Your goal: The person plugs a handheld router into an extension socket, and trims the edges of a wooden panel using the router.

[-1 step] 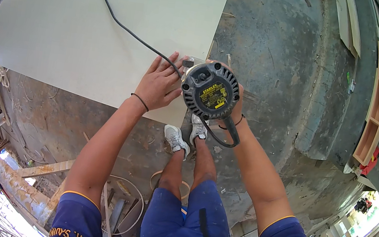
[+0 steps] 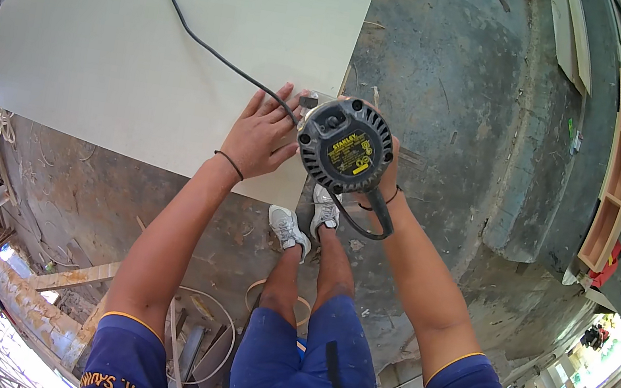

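Note:
A large pale board (image 2: 163, 51) reaches from the upper left to just in front of me. At its right edge, near the corner, stands a black trim router (image 2: 345, 147) seen from its motor end. My right hand (image 2: 390, 172) is wrapped round the router's body, with most of its fingers hidden behind the motor cap. My left hand (image 2: 257, 136) lies on the board with fingers stretched out, its fingertips beside the router's clear base (image 2: 324, 100). The router's dark cord (image 2: 211, 51) runs over the board toward the far left, passing by my left fingers.
Grey concrete floor (image 2: 443, 61) stretches to the right of the board. My shoes (image 2: 285, 226) are just below the board's corner. A wooden shelf-like frame with compartments (image 2: 619, 168) stands at the far right. Timber pieces (image 2: 73, 277) and a looped white strip (image 2: 233, 335) lie at the lower left.

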A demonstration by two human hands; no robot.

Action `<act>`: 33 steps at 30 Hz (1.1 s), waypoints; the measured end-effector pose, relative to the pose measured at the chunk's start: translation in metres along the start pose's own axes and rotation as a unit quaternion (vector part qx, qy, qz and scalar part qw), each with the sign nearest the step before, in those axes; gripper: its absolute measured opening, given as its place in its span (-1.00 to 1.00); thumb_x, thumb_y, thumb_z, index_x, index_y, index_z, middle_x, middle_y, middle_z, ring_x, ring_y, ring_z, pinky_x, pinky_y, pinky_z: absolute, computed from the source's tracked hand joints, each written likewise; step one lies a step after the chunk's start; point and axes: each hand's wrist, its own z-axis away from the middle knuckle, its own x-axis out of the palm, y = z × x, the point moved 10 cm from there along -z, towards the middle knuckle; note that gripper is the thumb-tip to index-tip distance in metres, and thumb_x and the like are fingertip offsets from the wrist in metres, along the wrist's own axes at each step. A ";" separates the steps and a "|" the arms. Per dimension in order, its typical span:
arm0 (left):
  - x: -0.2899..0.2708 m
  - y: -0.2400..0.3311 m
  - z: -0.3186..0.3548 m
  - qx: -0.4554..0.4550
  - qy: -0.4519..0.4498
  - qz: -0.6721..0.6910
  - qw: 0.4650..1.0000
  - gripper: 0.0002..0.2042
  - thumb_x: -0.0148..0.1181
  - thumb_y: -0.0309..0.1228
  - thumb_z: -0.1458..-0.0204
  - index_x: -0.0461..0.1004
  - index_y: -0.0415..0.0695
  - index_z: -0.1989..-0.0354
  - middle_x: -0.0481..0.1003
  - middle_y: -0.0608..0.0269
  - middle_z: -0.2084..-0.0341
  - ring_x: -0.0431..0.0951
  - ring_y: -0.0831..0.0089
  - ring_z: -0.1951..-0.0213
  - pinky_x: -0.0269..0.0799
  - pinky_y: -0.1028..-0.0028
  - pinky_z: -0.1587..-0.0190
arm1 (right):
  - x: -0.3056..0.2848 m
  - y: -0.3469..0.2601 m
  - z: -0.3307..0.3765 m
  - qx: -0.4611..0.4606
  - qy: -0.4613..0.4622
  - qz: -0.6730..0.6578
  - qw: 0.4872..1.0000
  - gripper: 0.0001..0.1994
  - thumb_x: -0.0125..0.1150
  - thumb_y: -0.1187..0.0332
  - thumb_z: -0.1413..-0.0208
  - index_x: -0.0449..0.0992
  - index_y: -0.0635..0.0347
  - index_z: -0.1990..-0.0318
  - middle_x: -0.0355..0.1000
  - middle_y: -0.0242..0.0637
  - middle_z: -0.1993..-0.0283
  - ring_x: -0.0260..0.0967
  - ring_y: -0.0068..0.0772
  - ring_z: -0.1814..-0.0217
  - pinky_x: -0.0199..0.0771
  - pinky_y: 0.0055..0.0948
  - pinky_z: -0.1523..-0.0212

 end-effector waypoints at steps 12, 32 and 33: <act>-0.018 -0.016 -0.047 -0.005 -0.015 -0.023 1.000 -0.41 0.13 -0.17 -0.06 0.25 -0.14 -0.27 0.09 0.30 -0.37 -0.15 0.31 -0.45 -0.27 0.07 -0.42 | -0.011 0.002 -0.053 -0.058 -0.034 0.100 0.993 -0.57 0.32 0.47 0.08 0.43 0.14 -0.01 0.53 -0.16 0.15 0.55 -0.13 0.19 0.52 -0.40 0.21; -0.050 -0.053 -0.137 -0.049 -0.029 0.011 0.998 -0.51 0.11 -0.15 -0.10 0.31 0.02 -0.22 0.18 0.24 -0.32 -0.15 0.29 -0.45 -0.28 0.04 -0.41 | -0.027 -0.021 -0.158 -0.203 -0.005 0.216 0.955 -0.24 0.57 -0.03 0.39 0.40 0.16 0.02 0.50 -0.24 0.23 0.55 -0.20 0.26 0.59 -0.32 0.26; -0.053 -0.054 -0.142 -0.051 -0.029 0.010 0.998 -0.50 0.10 -0.14 -0.11 0.31 0.02 -0.23 0.17 0.24 -0.33 -0.16 0.29 -0.45 -0.28 0.04 -0.41 | -0.029 -0.022 -0.163 -0.210 -0.004 0.195 0.958 -0.25 0.57 -0.02 0.39 0.40 0.16 0.02 0.51 -0.24 0.23 0.56 -0.20 0.27 0.59 -0.31 0.26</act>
